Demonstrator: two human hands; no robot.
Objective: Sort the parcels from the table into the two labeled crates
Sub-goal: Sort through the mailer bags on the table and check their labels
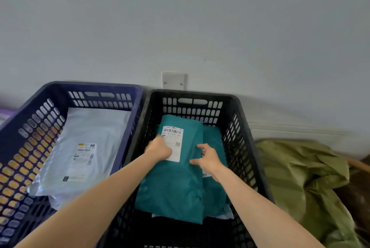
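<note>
Blue crate: moulded plastic lattice, faint sheen on the rim. Black crate: same plastic, duller. Teal parcel: smooth plastic film, soft sheen, few creases. Its label I read as matt white paper. Grey-white parcel: glossy film, wrinkled. Olive sheet: crumpled, slightly shiny; cloth or plastic, I cannot tell. Wall: matt paint.

The person is showing two arms, both running uncovered from the wrists back to where the bottom edge of the view is cutting them off. The left hand and the right hand are showing bare as well, their fingers slightly blurring. The left forearm is looking broader toward the lower left corner, the wide-angle lens stretching it there.
</note>
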